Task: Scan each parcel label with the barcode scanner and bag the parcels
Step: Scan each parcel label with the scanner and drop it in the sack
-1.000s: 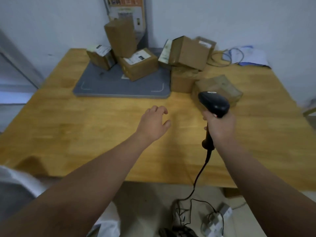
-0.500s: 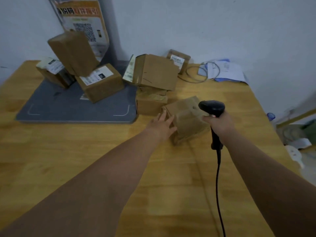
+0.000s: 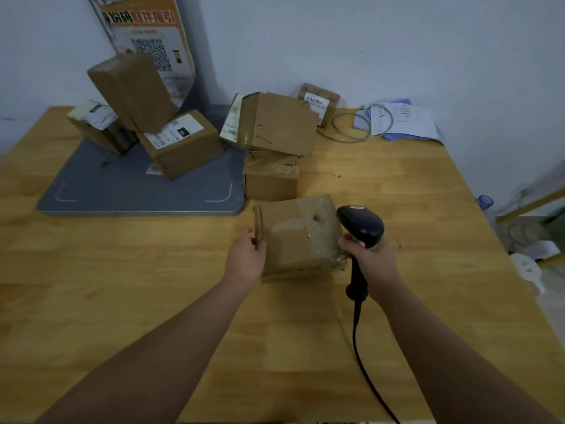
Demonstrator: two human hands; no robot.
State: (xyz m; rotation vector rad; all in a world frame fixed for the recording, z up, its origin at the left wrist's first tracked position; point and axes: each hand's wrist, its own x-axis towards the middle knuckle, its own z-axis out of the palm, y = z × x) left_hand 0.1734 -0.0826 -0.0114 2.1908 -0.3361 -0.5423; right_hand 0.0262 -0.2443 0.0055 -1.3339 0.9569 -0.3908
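Right: black cable [image 3: 363, 365] runs up from the bottom edge into the barcode scanner [image 3: 360, 224]. Right hand [image 3: 371, 261] is wrapped round the scanner handle, fingers closed on it, with the scanner head up and just beside the right edge of the near parcel [image 3: 298, 237].

Left hand [image 3: 244, 258] grips that parcel's left edge, fingers curled onto it. The near parcel sits on the wooden table [image 3: 122, 301] between the two hands. Its visible faces are brown cardboard under clear tape, with a small dark dent on top.

Behind it, touching the grey platform scale [image 3: 122, 191], is a taped parcel [image 3: 270, 183] with a bigger box [image 3: 276, 123] stacked on it. The bigger box has a white barcode label [image 3: 231, 120] on its left side, print too small to read.

On the scale is a labelled parcel [image 3: 183, 145] with a white label, a barcode and a black patch; the digits can't be made out. A plain box [image 3: 131, 90] leans over it, tilted. At far left is another parcel [image 3: 97, 125] with a white label, text blurred.

Back by the wall is a small parcel [image 3: 318, 101], its barcode label facing the camera but unreadable. To the right are a wire loop [image 3: 357, 125] and printed papers [image 3: 403, 117].

On the wall is a poster [image 3: 146, 35] with an orange banner of large white characters I can't read and a QR code underneath.
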